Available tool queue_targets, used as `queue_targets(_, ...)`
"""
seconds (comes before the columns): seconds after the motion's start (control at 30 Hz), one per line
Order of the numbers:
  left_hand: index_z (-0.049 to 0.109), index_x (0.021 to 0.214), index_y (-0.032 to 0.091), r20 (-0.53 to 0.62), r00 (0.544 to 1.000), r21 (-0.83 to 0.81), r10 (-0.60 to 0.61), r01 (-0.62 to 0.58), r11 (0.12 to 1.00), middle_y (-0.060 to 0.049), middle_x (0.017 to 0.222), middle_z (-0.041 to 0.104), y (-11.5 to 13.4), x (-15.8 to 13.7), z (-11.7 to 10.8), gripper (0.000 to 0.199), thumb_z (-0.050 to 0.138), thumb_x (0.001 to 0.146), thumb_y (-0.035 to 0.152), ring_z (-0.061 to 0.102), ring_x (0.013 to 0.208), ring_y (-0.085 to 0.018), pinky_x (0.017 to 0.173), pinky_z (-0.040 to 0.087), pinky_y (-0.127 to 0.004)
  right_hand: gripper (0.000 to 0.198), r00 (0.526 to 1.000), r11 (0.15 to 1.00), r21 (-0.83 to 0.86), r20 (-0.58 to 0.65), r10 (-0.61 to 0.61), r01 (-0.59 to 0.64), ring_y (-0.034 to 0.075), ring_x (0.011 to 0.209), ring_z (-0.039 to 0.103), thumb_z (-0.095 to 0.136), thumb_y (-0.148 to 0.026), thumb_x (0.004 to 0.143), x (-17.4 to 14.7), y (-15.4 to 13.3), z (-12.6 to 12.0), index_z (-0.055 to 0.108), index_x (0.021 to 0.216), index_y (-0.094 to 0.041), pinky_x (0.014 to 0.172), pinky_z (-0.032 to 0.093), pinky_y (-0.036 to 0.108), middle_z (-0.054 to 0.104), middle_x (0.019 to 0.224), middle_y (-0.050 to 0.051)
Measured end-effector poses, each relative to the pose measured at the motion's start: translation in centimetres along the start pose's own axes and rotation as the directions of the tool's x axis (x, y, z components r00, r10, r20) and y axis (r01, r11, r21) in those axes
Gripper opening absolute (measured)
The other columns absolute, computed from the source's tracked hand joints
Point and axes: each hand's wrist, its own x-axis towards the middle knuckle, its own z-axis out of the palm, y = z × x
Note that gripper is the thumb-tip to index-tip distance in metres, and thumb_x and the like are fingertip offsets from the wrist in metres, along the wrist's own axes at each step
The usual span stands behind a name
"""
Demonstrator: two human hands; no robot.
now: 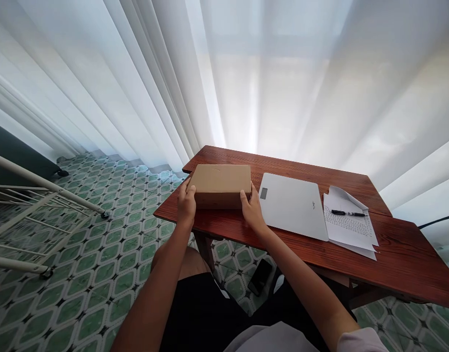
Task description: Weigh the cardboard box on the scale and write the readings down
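A closed brown cardboard box [223,179] rests at the left part of the reddish wooden table [293,165]. My left hand [186,201] grips the box's left side near the front corner, thumb on the front face. On the opposite side, my right hand [252,206] holds the right front corner, its thumb against the front. The fingers of both hands are partly hidden along the sides of the box. Just right of my right hand lies a closed silver laptop [293,205].
Handwritten papers [351,225] with a black pen [348,213] on top lie right of the laptop. A dark phone [260,277] is on the tiled floor [99,274] below. White curtains [246,73] hang behind the table. A wheeled metal rack [44,190] stands at left.
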Motion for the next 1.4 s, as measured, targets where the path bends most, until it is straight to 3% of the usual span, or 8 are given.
queue_targets(0.23, 0.052, 0.143, 0.018, 0.043, 0.998, 0.236, 0.052, -0.061, 0.97, -0.011, 0.142, 0.055, 1.1, 0.1, -1.1, 0.059, 0.049, 0.09, 0.044, 0.05, 0.131, -0.031, 0.114, 0.034, -0.044, 0.066, 0.998, 0.998, -0.02, 0.01, -0.065, 0.065, 0.027, 0.147, 0.033, 0.043, -0.054, 0.094, 0.5, 0.3, -1.4, 0.04, 0.149, -0.019, 0.123, 0.026, 0.048, 0.041, 0.155, 0.013)
queue_targets(0.37, 0.054, 0.141, 0.016, 0.06, 0.932, 0.474, 0.357, -0.341, 0.812, -0.014, 0.137, 0.058, 3.5, -0.7, -1.7, 0.056, 0.048, 0.09, 0.038, 0.049, 0.131, -0.034, 0.114, 0.033, -0.049, 0.045, 0.99, 0.99, -0.037, -0.038, -0.137, 0.135, 0.026, 0.131, 0.05, 0.042, -0.045, 0.096, 0.0, -0.5, -3.6, 0.055, 0.133, -0.022, 0.114, 0.039, 0.046, 0.055, 0.137, 0.012)
queue_targets(0.6, 0.058, 0.135, 0.016, 0.295, 0.539, 0.521, 0.789, -0.783, 0.339, -0.014, 0.135, 0.058, 8.7, -4.7, 1.3, 0.049, 0.054, 0.086, 0.019, 0.044, 0.136, -0.032, 0.116, 0.028, -0.048, 0.026, 0.956, 0.949, -0.118, 0.004, -0.294, 0.293, 0.021, 0.094, 0.06, 0.038, -0.032, 0.1, -1.8, -1.9, -9.5, 0.062, 0.105, -0.025, 0.084, 0.05, 0.036, 0.065, 0.101, 0.006)
queue_targets(0.7, 0.056, 0.131, 0.018, 0.438, 0.345, 0.405, 0.83, -0.9, 0.16, -0.012, 0.127, 0.063, 9.7, -7.3, 4.0, 0.049, 0.057, 0.082, 0.015, 0.05, 0.13, -0.032, 0.112, 0.034, -0.048, 0.022, 0.94, 0.92, -0.196, 0.055, -0.335, 0.34, 0.019, 0.086, 0.06, 0.04, -0.028, 0.099, -2.4, -1.3, -12.6, 0.062, 0.1, -0.024, 0.077, 0.049, 0.032, 0.064, 0.094, 0.004)
queue_targets(0.83, 0.06, 0.128, 0.017, 0.639, -0.05, 0.11, 0.768, -0.982, -0.155, -0.012, 0.126, 0.064, 9.5, -11.5, 7.5, 0.043, 0.058, 0.085, 0.016, 0.052, 0.126, -0.032, 0.109, 0.037, -0.049, 0.022, 0.935, 0.863, -0.366, 0.063, -0.35, 0.348, 0.018, 0.081, 0.058, 0.039, -0.02, 0.097, -3.1, 0.5, -17.3, 0.061, 0.099, -0.023, 0.075, 0.046, 0.032, 0.063, 0.089, 0.004)
queue_targets(1.03, 0.064, 0.124, 0.022, 0.584, -0.44, -0.235, 0.682, -0.896, -0.377, -0.006, 0.123, 0.064, 7.9, -16.9, 12.4, 0.033, 0.064, 0.092, 0.026, 0.055, 0.121, -0.022, 0.107, 0.042, -0.041, 0.022, 0.955, 0.686, -0.692, 0.02, -0.296, 0.227, 0.023, 0.079, 0.058, 0.044, -0.018, 0.091, -3.8, 3.7, -26.0, 0.065, 0.096, -0.021, 0.08, 0.041, 0.038, 0.065, 0.082, 0.007)
queue_targets(1.23, 0.06, 0.13, 0.017, 0.483, -0.6, -0.412, 0.638, -0.799, -0.438, -0.011, 0.126, 0.06, 8.5, -20.6, 18.2, 0.034, 0.056, 0.097, 0.025, 0.058, 0.11, -0.02, 0.092, 0.045, -0.035, 0.025, 0.991, 0.526, -0.85, -0.078, -0.109, -0.009, 0.027, 0.089, 0.064, 0.047, -0.019, 0.09, -3.8, 6.2, -34.6, 0.065, 0.107, -0.021, 0.078, 0.044, 0.037, 0.07, 0.094, 0.01)
queue_targets(1.4, 0.059, 0.128, 0.016, 0.509, -0.598, -0.458, 0.62, -0.797, -0.393, -0.013, 0.126, 0.06, 9.1, -23.8, 23.3, 0.031, 0.048, 0.099, 0.022, 0.058, 0.107, -0.022, 0.087, 0.044, -0.036, 0.033, 0.992, 0.439, -0.89, -0.117, 0.039, -0.122, 0.028, 0.091, 0.066, 0.046, -0.016, 0.089, -3.5, 7.9, -38.6, 0.062, 0.118, -0.018, 0.076, 0.043, 0.035, 0.072, 0.103, 0.013)
